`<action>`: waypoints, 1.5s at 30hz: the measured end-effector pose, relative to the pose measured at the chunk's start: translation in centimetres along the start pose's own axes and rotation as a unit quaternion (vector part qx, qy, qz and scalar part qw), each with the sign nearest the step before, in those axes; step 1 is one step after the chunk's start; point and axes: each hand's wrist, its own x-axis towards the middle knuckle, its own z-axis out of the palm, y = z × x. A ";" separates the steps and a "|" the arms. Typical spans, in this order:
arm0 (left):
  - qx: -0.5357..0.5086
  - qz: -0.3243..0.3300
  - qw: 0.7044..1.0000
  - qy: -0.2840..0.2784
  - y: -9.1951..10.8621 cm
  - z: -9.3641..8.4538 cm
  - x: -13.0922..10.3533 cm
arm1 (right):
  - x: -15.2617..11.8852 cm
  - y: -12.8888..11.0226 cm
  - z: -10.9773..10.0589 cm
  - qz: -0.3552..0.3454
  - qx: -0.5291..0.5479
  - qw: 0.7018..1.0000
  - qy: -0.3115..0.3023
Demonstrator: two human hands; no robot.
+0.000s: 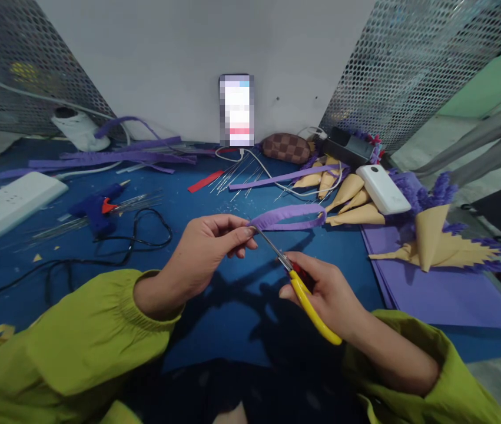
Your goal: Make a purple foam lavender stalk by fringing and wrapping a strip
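My left hand (pixel 215 247) pinches one end of a folded purple paper strip (pixel 292 217) between thumb and fingers. The strip forms a long flat loop reaching to the right, in the air above the blue table. My right hand (pixel 327 288) is closed around a pair of scissors (pixel 314 312) with a yellow handle and a bit of red inside the grip. Its narrow metal blades point up and left, their tips at the strip right beside my left fingertips. Whether the blades are parted there is too small to tell.
A blue glue gun (pixel 98 206), its black cord and a white power strip (pixel 16 203) lie left. Purple strips (pixel 122 156) lie behind. A phone (pixel 236 109) leans on the back panel. Tan paper cones (pixel 356 215), a white power bank (pixel 383 188) and purple sheets (pixel 444 300) are at right.
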 end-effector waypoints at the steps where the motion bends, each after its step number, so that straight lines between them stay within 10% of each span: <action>1: 0.001 0.001 1.000 0.001 0.0 0.0 0.0 | 0.0 0.0 0.0 -0.001 0.003 1.000 -0.001; 45: 0.009 -0.015 1.000 0.015 0.4 0.2 0.1 | 0.1 -0.1 -0.1 -0.003 -0.025 1.000 -0.008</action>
